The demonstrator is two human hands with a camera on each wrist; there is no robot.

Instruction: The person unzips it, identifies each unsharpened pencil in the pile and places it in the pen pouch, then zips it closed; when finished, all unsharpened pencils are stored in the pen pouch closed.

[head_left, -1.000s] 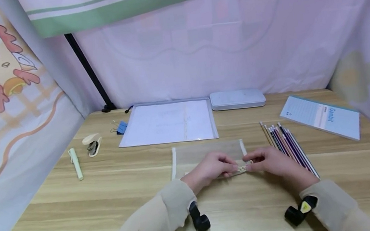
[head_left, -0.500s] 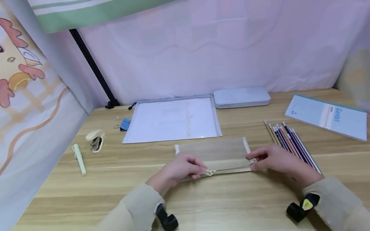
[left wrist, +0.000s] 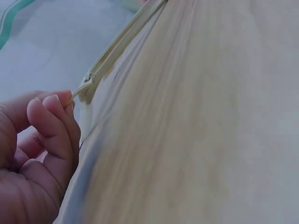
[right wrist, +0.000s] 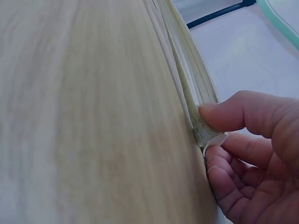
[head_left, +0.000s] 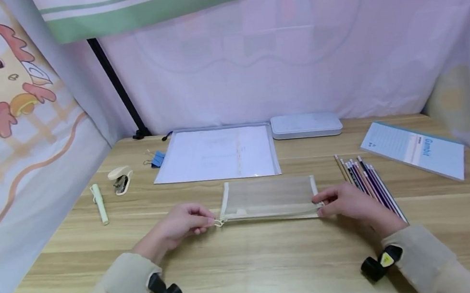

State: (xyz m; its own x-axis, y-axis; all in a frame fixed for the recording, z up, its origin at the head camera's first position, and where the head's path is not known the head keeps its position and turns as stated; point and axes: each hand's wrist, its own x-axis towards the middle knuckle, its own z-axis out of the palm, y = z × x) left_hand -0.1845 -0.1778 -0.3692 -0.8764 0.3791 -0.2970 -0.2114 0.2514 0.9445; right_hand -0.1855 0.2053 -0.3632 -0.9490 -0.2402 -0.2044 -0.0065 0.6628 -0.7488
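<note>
A see-through zip pouch (head_left: 271, 194) with pale side strips lies in front of me, its cream zipper edge facing me. Fingers of my left hand (head_left: 179, 228) pinch the zipper pull (head_left: 218, 223) at the pouch's left end. In the left wrist view the cord-like pull (left wrist: 77, 93) runs from the fingertips to the slider. My right hand (head_left: 348, 203) pinches the right front corner. Thumb and forefinger close on the zipper's end tab (right wrist: 203, 133) in the right wrist view, where the two zipper edges stand apart beyond the thumb.
Pencils (head_left: 367, 182) lie just beyond my right hand, near a notepad (head_left: 414, 150). Behind the pouch are a folder of papers (head_left: 216, 153) and a pale flat case (head_left: 306, 125). A blue binder clip (head_left: 157, 159), a stapler (head_left: 121, 180) and a green pen (head_left: 100, 204) lie left.
My left hand has drawn the zipper pull leftward, from beside the right hand to the pouch's left end. The right hand has kept its grip on the right corner.
</note>
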